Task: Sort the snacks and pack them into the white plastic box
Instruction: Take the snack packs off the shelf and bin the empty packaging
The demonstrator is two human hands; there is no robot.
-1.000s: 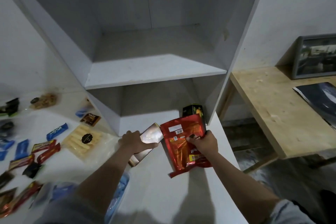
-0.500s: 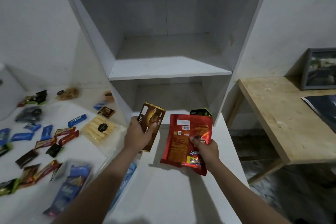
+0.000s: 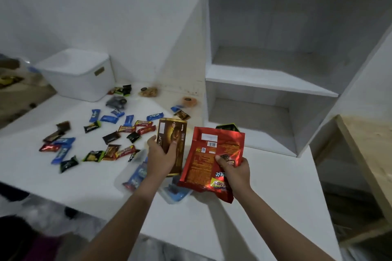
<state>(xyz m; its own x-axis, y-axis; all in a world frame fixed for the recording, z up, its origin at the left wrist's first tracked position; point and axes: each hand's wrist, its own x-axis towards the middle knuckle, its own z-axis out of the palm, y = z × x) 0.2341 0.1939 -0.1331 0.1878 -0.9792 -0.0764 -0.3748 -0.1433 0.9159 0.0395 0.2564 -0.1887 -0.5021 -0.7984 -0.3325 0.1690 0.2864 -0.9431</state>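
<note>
My left hand (image 3: 161,158) grips a brown snack box (image 3: 172,133), held upright above the white table (image 3: 42,176). My right hand (image 3: 234,172) grips a red snack pouch (image 3: 203,159) by its lower right part, just right of the brown box. The white plastic box (image 3: 78,74) stands at the back left against the wall, well away from both hands. Several small snack packs (image 3: 110,133), blue, red and black, lie scattered on the table between the white box and my hands. A black-green pack (image 3: 227,127) peeks out behind the pouch.
A clear plastic container with blue packs (image 3: 135,176) sits under my left wrist. A white shelf unit (image 3: 271,87) with open compartments stands at the right. A wooden table (image 3: 369,144) is at the far right. Round clear snack tubs (image 3: 148,92) rest near the wall.
The view has swung left, bringing the white plastic box into sight. Both hands have moved left from the shelf front with the brown box and the red pouch still held.
</note>
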